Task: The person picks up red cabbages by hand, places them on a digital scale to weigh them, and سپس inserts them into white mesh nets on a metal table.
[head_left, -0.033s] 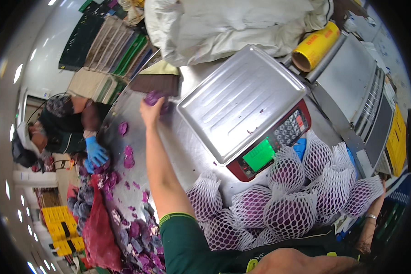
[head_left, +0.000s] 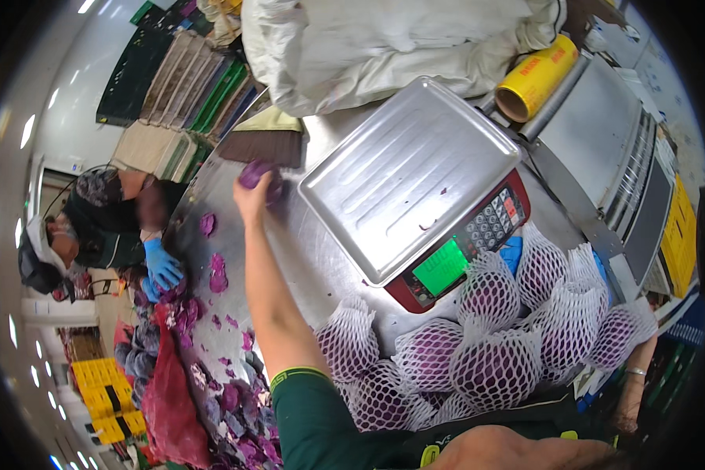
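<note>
My left arm reaches far across the metal table, and my left hand [head_left: 251,201] is closed round a purple cabbage [head_left: 268,186], just left of the scale. A flat silver pan [head_left: 411,184] tops the red scale [head_left: 406,294], whose display glows green. Close to my body lie several purple cabbages in white foam nets [head_left: 497,368]. At the right, my right forearm [head_left: 633,388], with a band at the wrist, runs up behind a netted cabbage [head_left: 620,337]; that hand's fingers are mostly hidden.
Torn purple leaves [head_left: 239,419] litter the table's left side beside a red mesh sack [head_left: 172,407]. A co-worker's blue-gloved hand [head_left: 163,265] is over there. A brush [head_left: 262,141] lies at the far edge, below a white sack [head_left: 313,63]. A yellow roll [head_left: 536,78] sits on the wrapping machine [head_left: 595,133].
My left hand has drawn slightly nearer to me with the purple cabbage still in it. The whole view has shifted a little to the left.
</note>
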Tool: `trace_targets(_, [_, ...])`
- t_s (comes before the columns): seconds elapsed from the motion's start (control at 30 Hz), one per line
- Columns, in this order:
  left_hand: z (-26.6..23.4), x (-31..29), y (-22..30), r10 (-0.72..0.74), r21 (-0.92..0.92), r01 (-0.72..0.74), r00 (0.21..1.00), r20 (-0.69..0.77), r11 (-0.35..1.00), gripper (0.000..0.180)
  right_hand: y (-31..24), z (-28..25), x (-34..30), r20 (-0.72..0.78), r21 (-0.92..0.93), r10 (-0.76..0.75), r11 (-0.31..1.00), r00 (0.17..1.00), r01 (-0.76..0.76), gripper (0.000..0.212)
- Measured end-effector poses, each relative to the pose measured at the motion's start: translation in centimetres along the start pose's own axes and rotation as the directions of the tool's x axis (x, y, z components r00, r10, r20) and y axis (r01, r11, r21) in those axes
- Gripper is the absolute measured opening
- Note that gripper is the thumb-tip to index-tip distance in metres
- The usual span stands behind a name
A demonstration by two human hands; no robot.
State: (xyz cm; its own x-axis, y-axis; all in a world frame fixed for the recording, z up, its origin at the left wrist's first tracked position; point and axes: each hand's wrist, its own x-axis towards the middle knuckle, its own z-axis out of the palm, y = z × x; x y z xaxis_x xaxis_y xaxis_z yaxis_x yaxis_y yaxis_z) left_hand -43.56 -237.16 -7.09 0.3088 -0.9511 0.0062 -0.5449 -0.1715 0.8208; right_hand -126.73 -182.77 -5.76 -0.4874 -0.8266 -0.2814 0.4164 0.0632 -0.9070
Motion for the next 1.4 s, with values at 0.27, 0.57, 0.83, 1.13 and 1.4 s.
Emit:
trace_targets(0.27, [-3.3,-6.8,5.5,-0.014,-0.869,0.215,0.972,0.233,0.445,0.083,4.1,3.9,0.7,-0.399,-0.387,-0.255,0.918,0.881,0.090,0.050])
trace_targets(0.57, [5.7,-19.6,28.5,0.485,0.378,-0.810,0.576,0.659,0.448,0.084,-10.2,30.3,10.7,0.345,-0.534,-0.443,0.632,0.827,0.562,0.031])
trace_targets(0.83, [10.6,-18.5,27.7,0.502,0.130,-0.735,0.570,0.651,0.665,0.068,-10.4,44.3,48.6,0.326,0.012,0.033,0.999,0.945,-0.039,0.037])
trace_targets(1.13, [1.2,-26.8,29.4,0.824,0.334,-0.849,0.502,0.264,0.410,0.079,-7.6,51.2,18.1,0.957,-0.207,-0.008,0.684,0.291,0.699,0.034])
trace_targets(1.4, [-5.1,-36.0,26.6,0.235,-0.254,-0.163,0.930,0.283,0.953,0.029,-8.8,52.8,-1.2,0.945,0.141,-0.170,0.982,0.278,0.122,0.081])
